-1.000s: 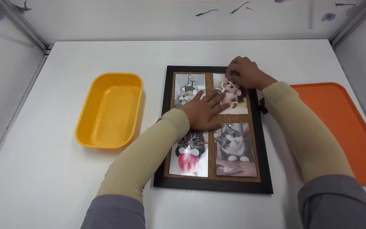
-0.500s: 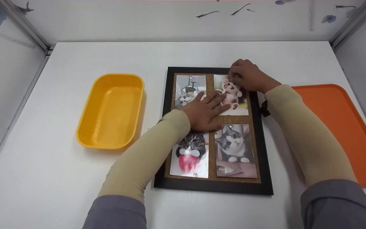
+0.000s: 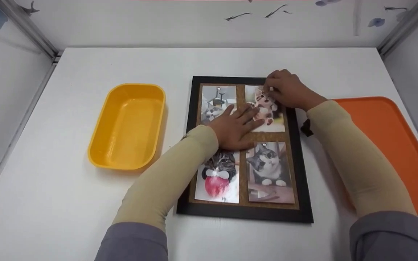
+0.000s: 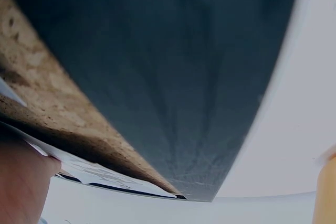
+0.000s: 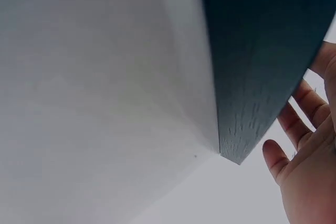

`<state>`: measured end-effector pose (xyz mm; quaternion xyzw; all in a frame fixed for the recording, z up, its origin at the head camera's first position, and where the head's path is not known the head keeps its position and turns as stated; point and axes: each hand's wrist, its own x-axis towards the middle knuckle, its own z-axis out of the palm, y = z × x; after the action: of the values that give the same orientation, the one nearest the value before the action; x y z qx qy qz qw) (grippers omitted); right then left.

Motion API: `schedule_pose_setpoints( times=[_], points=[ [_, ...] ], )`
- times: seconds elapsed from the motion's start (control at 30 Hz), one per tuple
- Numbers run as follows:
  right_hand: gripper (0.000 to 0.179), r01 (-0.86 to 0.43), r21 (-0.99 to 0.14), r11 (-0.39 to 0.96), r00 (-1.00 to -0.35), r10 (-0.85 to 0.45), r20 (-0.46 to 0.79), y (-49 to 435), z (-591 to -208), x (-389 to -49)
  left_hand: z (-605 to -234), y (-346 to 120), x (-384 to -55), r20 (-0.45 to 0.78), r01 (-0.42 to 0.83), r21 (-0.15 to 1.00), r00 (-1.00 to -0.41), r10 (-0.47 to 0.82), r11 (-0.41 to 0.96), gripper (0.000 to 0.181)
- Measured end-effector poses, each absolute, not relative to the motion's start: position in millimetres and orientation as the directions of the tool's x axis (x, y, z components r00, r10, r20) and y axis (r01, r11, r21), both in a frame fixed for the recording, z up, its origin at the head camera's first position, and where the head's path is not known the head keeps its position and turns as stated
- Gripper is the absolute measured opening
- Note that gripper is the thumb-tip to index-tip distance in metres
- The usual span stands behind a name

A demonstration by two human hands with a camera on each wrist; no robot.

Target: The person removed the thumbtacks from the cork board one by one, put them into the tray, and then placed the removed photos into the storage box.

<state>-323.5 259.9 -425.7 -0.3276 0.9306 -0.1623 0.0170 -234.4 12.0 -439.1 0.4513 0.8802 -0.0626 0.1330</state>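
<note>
A cork board with a black frame (image 3: pixel 244 215) lies on the white table, bearing several cat photos. My left hand (image 3: pixel 232 130) rests flat across its middle, fingers spread over the upper photos. Under those fingertips is the kitten photo (image 3: pixel 266 112) at the upper right. At this photo's top, my right hand (image 3: pixel 290 88) bends its fingers, thumb and forefinger close together; what is between them is hidden. Small silver pins show at the tops of the upper-left photo (image 3: pixel 212 105) and the lower-right photo (image 3: pixel 270 174). The lower-left photo (image 3: pixel 218 185) is partly covered by my left arm.
A yellow tub (image 3: pixel 127 127) stands left of the board. An orange tray (image 3: pixel 386 134) lies to the right, partly behind my right sleeve. A small dark object (image 3: pixel 306 128) sits by the frame's right edge. White walls rise behind and at both sides.
My right hand has shifted slightly right and down along the kitten photo's top, with its forearm moving right. The left hand stays in place on the board.
</note>
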Motion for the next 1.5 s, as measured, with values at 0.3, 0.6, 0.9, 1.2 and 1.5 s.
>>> schedule_pose_setpoints(
  times=[0.3,0.6,0.9,1.2,1.5],
  points=[
    [0.010,-0.638,-0.279,0.718,-0.765,-0.632,0.123,271,-416,-313,-435,12,-234,-0.292,0.811,0.006,-0.558,0.777,0.585,0.076],
    [0.011,-0.658,-0.272,0.702,-0.750,-0.642,0.156,283,-403,-300,-436,12,-235,-0.295,0.811,0.000,-0.559,0.775,0.585,0.077],
    [0.013,-0.606,-0.261,0.752,-0.794,-0.592,0.138,296,-397,-283,-438,13,-236,-0.299,0.812,0.000,-0.557,0.775,0.583,0.076],
    [0.019,-0.593,-0.265,0.760,-0.804,-0.571,0.164,318,-397,-267,-439,14,-235,-0.305,0.812,-0.001,-0.557,0.773,0.584,0.077],
    [0.024,-0.623,-0.276,0.732,-0.782,-0.577,0.235,337,-396,-252,-437,14,-234,-0.316,0.809,0.010,-0.555,0.769,0.588,0.078]
  ],
)
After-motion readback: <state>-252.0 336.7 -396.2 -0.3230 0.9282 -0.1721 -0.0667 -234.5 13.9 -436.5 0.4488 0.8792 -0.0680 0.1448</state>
